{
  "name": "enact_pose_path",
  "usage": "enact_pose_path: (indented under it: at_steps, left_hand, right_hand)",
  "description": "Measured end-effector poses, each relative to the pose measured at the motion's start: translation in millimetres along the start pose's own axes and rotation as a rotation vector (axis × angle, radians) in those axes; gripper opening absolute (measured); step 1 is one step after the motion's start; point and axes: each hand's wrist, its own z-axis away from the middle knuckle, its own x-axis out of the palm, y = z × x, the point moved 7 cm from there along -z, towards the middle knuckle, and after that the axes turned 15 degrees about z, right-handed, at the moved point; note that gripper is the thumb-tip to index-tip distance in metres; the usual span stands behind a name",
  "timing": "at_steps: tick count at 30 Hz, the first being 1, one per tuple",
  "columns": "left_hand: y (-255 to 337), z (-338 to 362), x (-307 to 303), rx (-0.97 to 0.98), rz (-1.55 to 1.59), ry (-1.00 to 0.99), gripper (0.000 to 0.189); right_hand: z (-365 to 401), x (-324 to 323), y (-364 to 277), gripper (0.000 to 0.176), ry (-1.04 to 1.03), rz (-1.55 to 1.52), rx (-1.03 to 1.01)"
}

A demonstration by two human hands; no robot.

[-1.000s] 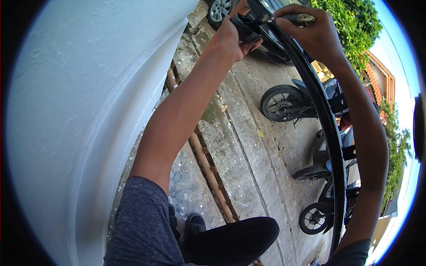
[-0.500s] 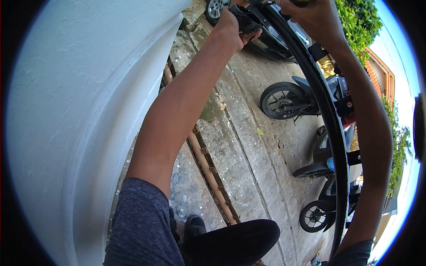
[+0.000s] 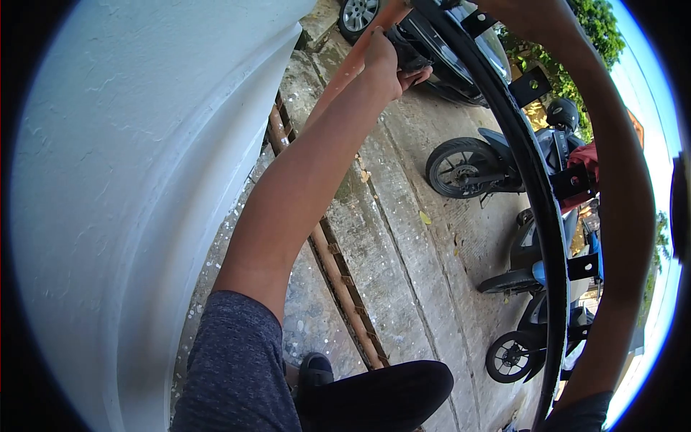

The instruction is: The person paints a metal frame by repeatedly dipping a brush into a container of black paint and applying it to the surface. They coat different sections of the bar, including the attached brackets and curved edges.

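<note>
My left hand (image 3: pixel 394 65) is at the top centre, its fingers wrapped round a black object (image 3: pixel 409 49) whose kind I cannot tell. A long orange-brown bar (image 3: pixel 353 68) slants behind my left forearm up to the frame's top. My right hand (image 3: pixel 515 13) is near the top edge, beside the upper end of a black metal rail (image 3: pixel 529 147); its fingers are cut off by the frame. The rail looks curved and carries several black tabs with holes, such as this tab (image 3: pixel 574 180). My right arm passes over the outer side of the rail.
A white wall (image 3: pixel 129 180) fills the left. Below lies concrete paving (image 3: pixel 403 237) with a rusty brown pipe (image 3: pixel 338 281) along a groove. Beyond the rail stand several motorcycles, the nearest motorcycle (image 3: pixel 464 169) among them, and a dark car (image 3: pixel 450 68). My sandalled foot (image 3: pixel 315 369) is below.
The orange-brown bar has come into view behind my left forearm. My right hand has moved up, partly out of frame. My left hand has shifted slightly down and right, still around the black object.
</note>
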Motion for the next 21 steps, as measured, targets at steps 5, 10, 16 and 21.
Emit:
enact_pose_path:
  at_steps: [5, 10, 16, 21]
  left_hand:
    - [-4.0, 4.4, -1.3, 0.003, -0.017, 0.039, 0.072]
    - [-20.4, 6.5, -15.0, -0.089, -0.041, -0.016, 0.077]
    - [-39.4, 22.0, -27.2, -0.127, -0.005, 0.038, 0.076]
    - [-52.0, 30.9, -27.6, -0.164, -0.007, 0.002, 0.067]
  right_hand:
    - [0.2, 15.2, -14.4, 0.016, -0.024, 0.137, -0.119]
    - [26.3, -14.9, -40.5, 0.018, -0.184, 0.356, -0.12]
    - [31.1, -1.8, -30.9, 0.017, -0.128, 0.247, -0.192]
    - [79.0, -21.5, -51.3, 0.014, -0.722, 0.63, 0.056]
